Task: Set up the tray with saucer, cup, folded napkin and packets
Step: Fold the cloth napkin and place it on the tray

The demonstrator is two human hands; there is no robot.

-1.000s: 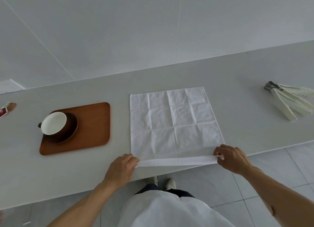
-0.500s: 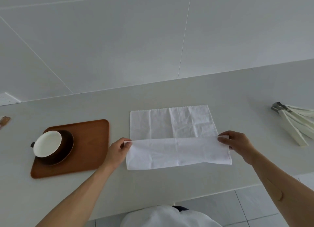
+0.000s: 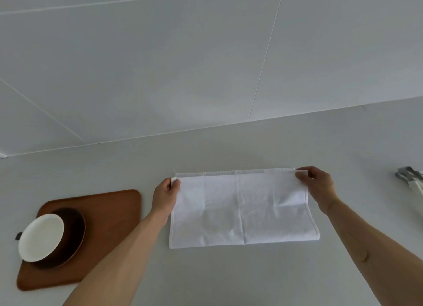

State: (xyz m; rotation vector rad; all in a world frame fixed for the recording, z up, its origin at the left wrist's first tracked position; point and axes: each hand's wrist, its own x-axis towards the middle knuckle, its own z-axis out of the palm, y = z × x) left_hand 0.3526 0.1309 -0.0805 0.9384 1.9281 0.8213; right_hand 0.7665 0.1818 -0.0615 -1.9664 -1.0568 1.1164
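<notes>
A white cloth napkin lies folded in half on the pale counter, its loose edge brought to the far edge. My left hand pinches the top layer's far left corner. My right hand pinches the far right corner. To the left sits a brown wooden tray carrying a dark brown saucer with a white cup on it. No packets are in view.
A bundle of cream-handled utensils with metal ends lies at the counter's right edge, partly cut off. A white panelled wall rises right behind the counter.
Both hands carried the napkin's near edge up and over to the far edge, folding it in half. The camera tilted upward, so the floor and my body dropped out of view.
</notes>
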